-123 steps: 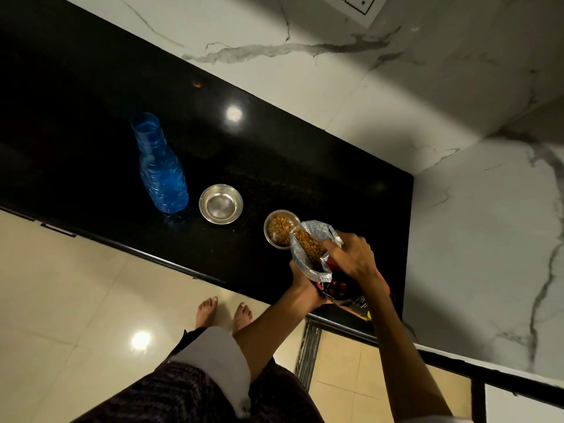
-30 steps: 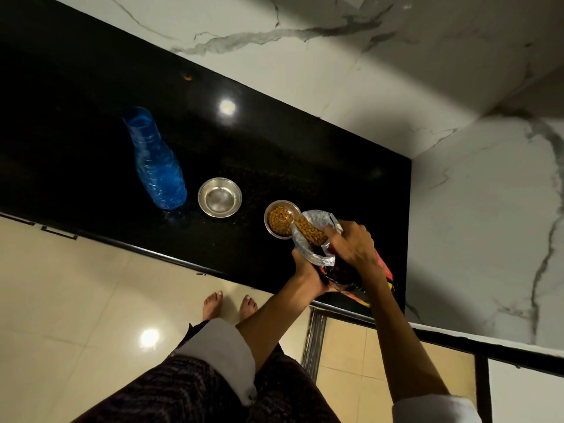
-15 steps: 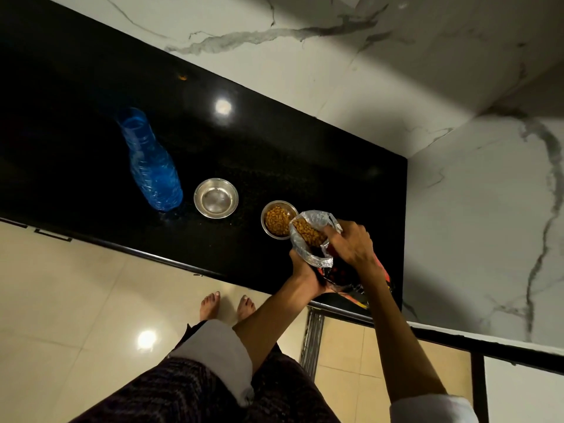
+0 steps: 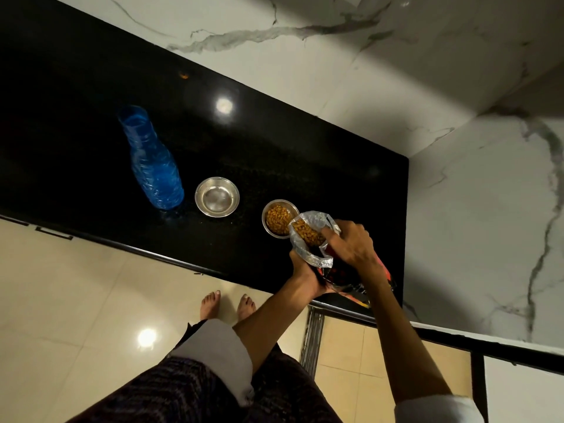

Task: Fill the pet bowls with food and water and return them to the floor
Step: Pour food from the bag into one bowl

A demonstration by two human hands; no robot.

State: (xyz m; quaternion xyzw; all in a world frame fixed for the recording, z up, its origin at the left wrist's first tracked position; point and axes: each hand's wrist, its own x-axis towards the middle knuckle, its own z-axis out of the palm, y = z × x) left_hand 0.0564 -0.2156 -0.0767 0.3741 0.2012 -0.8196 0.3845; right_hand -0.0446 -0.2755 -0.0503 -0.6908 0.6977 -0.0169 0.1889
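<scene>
Food bowl: small steel bowl on the black countertop, near its front edge, holding a layer of brown kibble.

Food bag: held tilted, long axis running from the lower right up toward the bowl, its clear open mouth over the bowl's right rim. Kibble sits at the mouth.

Left hand: curled round the bag's underside, nearer the person, bearing the bag.

Right hand: fingers gripping the top of the bag just behind the mouth, steering it. This hand is the nearer to the bowl, which lies left and slightly beyond both grips.

Water bowl: matching steel bowl, left of the food bowl and apart from it; whether it holds water cannot be told.

Blue bottle: upright plastic bottle, just left of the water bowl.

Judgement: the food pour appears to be under way or ending; water and the return to the floor remain.
</scene>
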